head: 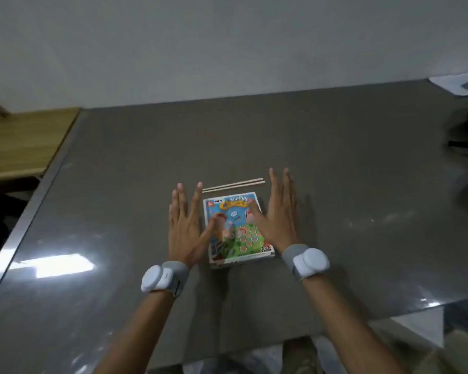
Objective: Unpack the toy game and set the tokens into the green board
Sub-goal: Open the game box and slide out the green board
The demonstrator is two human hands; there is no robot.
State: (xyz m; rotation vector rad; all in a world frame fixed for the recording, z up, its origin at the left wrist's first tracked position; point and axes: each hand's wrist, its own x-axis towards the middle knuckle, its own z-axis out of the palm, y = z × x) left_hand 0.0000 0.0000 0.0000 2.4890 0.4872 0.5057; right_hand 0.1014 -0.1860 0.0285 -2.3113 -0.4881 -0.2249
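The fingers [179,197] of the left hand [185,228] are straight and spread, pointing away from the person, palm down. Its thumb angles right, across the left edge of the box [239,233]. The right hand [280,217] mirrors it: fingers [273,184] straight and a little apart, thumb reaching left over the box's upper right corner. Neither hand grips anything. Whether the palms or thumbs touch the box or the counter [349,184], or hover just above, cannot be told; both hands are slightly blurred.

The box lies flat between the two hands, near the middle of the counter, printed lid up. The lid shows cartoon figures and a green grid of round spots. The title is partly covered by the right thumb and too soft to read in full. The lid hides whatever is inside.

Just beyond the box, two thin pale sticks [233,184] lie side by side, their right ends next to the right fingers.

Each wrist wears a grey band [164,276] with a white rounded pod.

The counter is grey and glossy with a bright glare patch at the left. A wooden bench [25,141] sits left of it. At the far right corner lies a paper [457,82], cut off by the frame, and below it a dark shape too dim to identify.
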